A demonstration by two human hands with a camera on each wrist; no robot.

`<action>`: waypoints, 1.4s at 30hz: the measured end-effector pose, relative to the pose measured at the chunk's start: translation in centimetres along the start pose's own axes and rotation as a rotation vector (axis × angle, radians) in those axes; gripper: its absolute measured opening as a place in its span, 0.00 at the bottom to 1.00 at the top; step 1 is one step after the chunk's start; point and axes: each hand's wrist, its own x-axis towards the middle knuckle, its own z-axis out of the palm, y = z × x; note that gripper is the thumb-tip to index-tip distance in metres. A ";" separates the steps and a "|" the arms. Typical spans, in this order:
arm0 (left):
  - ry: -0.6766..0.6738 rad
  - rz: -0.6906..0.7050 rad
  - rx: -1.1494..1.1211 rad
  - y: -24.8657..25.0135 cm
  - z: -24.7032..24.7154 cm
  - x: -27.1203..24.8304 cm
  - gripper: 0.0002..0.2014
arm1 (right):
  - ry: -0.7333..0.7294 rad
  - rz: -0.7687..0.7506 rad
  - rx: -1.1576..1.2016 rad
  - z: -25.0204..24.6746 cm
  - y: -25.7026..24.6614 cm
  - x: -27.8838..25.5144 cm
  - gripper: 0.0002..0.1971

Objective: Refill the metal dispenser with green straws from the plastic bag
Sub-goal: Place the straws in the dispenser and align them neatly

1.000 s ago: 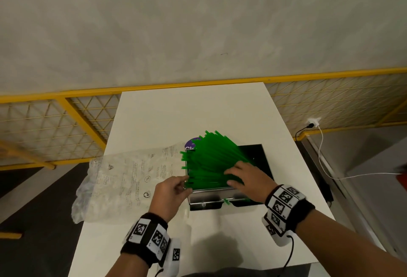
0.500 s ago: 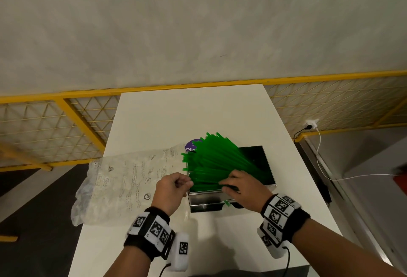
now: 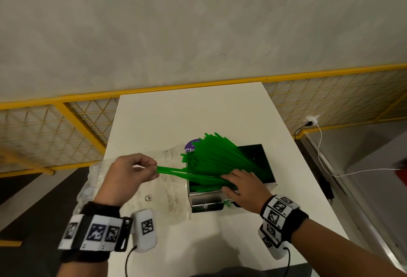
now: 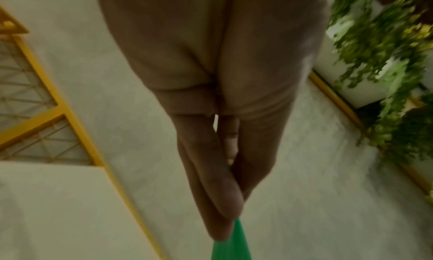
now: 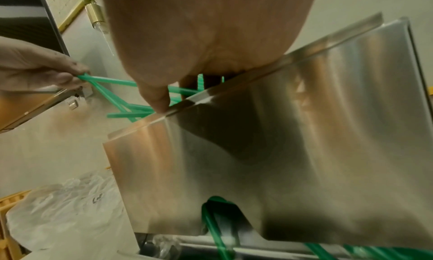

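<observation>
The open metal dispenser [image 3: 269, 167] sits mid-table with a fan of green straws [image 3: 217, 155] piled in it and sticking out over its far left corner. My left hand [image 3: 152, 170] pinches the ends of a few green straws [image 3: 171, 170] and holds them out to the left of the box; the same pinch shows in the left wrist view [image 4: 230, 227]. My right hand [image 3: 233, 183] lies flat on the straws at the dispenser's front rim, fingers straight, thumb on the metal edge [image 5: 161, 105]. The clear plastic bag [image 3: 163, 188] lies flat to the dispenser's left.
The white table [image 3: 198, 111] ends close to the dispenser's right side. A yellow mesh fence [image 3: 330, 100] runs behind it. A purple round label [image 3: 190, 145] peeks out behind the straws. A white cable [image 3: 326, 166] hangs at the right. A straw end [image 3: 226, 203] pokes from the front slot.
My left hand has lifted and moved left from the dispenser's corner, drawing a few straws out sideways. My right hand has stayed on the pile, sliding slightly right.
</observation>
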 end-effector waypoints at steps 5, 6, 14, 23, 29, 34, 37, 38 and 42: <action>0.016 0.088 0.000 2.5 -4.4 -1.5 0.06 | 0.031 -0.015 0.182 -0.3 0.4 -0.1 0.37; 0.043 0.118 -0.032 2.9 -5.2 -1.8 0.04 | 0.064 -0.022 0.250 -0.3 0.5 -0.2 0.32; 0.111 0.157 -0.341 2.7 -6.0 -1.6 0.19 | 0.351 0.061 0.493 -1.4 2.0 -0.5 0.19; -0.037 -0.167 -0.229 -4.4 9.0 0.6 0.04 | 0.845 0.263 0.653 -5.0 3.6 -1.6 0.09; -0.008 0.193 0.402 -4.9 12.5 1.0 0.06 | 0.017 0.011 0.013 -1.6 1.2 -1.6 0.25; -0.071 0.349 0.476 -5.8 11.0 1.0 0.14 | 0.094 0.043 0.055 -1.5 1.3 -1.2 0.18; 0.044 0.319 0.360 -5.1 10.5 1.1 0.20 | 0.336 0.098 0.189 -2.1 1.7 -0.7 0.23; 0.080 0.291 0.312 -4.7 10.4 1.4 0.21 | 0.379 0.128 0.224 -2.4 1.7 -0.2 0.26; 0.096 0.109 0.232 -3.6 10.5 3.6 0.25 | 0.147 0.221 0.239 -3.2 1.0 2.4 0.39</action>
